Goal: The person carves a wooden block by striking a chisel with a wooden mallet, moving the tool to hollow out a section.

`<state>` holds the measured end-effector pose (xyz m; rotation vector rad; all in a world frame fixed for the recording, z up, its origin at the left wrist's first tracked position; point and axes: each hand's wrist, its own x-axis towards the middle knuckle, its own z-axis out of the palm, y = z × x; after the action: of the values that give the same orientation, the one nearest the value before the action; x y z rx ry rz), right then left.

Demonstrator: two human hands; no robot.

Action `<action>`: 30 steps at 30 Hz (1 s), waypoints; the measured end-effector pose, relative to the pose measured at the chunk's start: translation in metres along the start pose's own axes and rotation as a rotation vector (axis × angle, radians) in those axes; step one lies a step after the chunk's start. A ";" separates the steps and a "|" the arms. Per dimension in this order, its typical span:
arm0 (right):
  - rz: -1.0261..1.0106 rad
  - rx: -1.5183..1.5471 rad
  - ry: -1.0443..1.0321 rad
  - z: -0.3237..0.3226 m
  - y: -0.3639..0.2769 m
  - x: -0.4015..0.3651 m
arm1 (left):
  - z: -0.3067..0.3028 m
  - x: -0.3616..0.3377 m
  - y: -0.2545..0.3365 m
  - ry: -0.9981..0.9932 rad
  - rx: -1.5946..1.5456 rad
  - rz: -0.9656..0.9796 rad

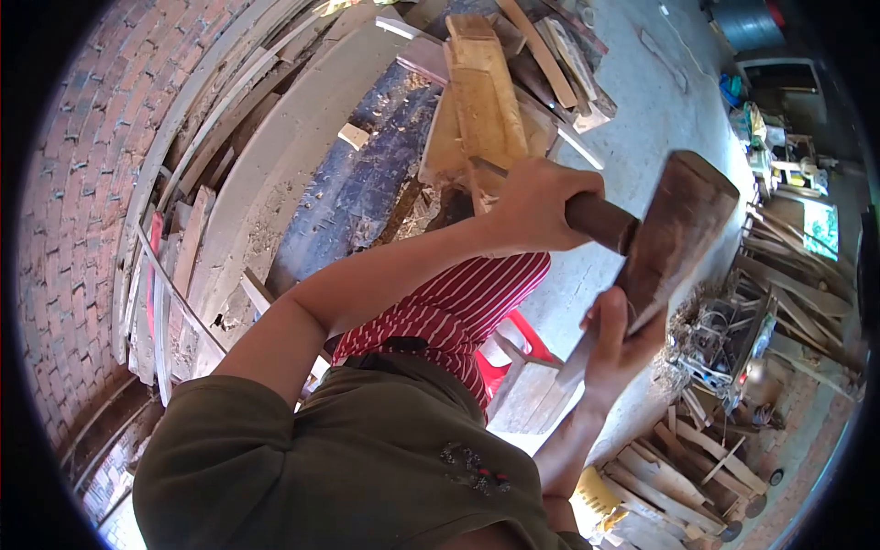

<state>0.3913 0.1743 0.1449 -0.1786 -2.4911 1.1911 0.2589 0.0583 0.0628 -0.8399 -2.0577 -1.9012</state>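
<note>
My left hand (541,206) is closed around a chisel with a thick dark wooden handle (605,225). Its dark metal blade (489,167) points left, toward a yellowish shaped piece of wood (490,110). My right hand (619,344) grips the narrow lower end of a heavy dark wooden mallet (674,225). The mallet's broad end rises up and right, and its side is right at the butt of the chisel handle. Under the shaped piece lies a pale board (443,137), partly hidden by it. My left forearm crosses above my striped trousers (477,284).
Wood shavings and a small offcut (354,137) lie on a blue surface (339,202). Boards (545,55) are heaped behind the workpiece. A red plastic stool (527,339) is beside my legs. Scrap timber (706,449) and a crate of odds and ends (724,339) line the right side.
</note>
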 end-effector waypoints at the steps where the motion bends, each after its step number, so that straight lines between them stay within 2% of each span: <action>1: 0.052 0.103 0.029 -0.006 0.001 -0.003 | -0.002 -0.004 -0.001 -0.014 0.004 -0.022; 2: 0.119 0.203 0.059 -0.009 0.000 -0.008 | -0.001 -0.009 -0.003 -0.018 0.010 -0.044; 4: 0.007 0.234 0.319 0.003 -0.020 -0.009 | 0.007 -0.009 -0.007 0.031 -0.008 0.049; 6: -0.416 -0.179 -0.010 -0.010 0.008 0.001 | 0.007 -0.010 -0.007 0.017 -0.002 0.046; 7: 0.012 -0.027 0.071 0.007 0.005 -0.012 | 0.008 -0.011 -0.005 0.006 0.012 0.039; 10: 0.147 0.173 0.036 0.002 0.000 -0.010 | 0.008 -0.010 -0.003 -0.041 0.041 0.033; 13: 0.229 0.328 0.076 0.009 -0.006 -0.009 | 0.010 -0.010 -0.002 -0.063 0.046 0.049; 17: 0.210 0.292 0.083 0.010 -0.002 -0.013 | 0.002 0.006 -0.003 -0.065 0.029 0.019; 19: 0.236 0.266 0.052 0.008 0.001 -0.017 | -0.006 0.025 -0.012 0.005 -0.038 -0.101; 20: 0.235 0.264 0.057 0.008 0.001 -0.020 | -0.006 0.033 -0.021 0.109 -0.118 -0.148; 21: 0.251 0.273 0.062 0.008 0.001 -0.022 | -0.014 0.041 -0.021 0.200 -0.204 -0.109; 22: 0.267 0.283 0.070 0.007 0.001 -0.023 | -0.025 0.049 -0.023 0.179 -0.312 -0.214; 24: 0.266 0.302 0.094 0.006 0.001 -0.024 | -0.046 0.056 -0.023 0.241 -0.312 -0.259; 30: 0.267 0.278 0.087 0.003 0.000 -0.019 | -0.046 0.042 -0.014 0.199 -0.297 -0.225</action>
<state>0.4075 0.1670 0.1381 -0.4882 -2.2475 1.5844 0.2074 0.0248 0.0787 -0.4635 -1.8446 -2.3462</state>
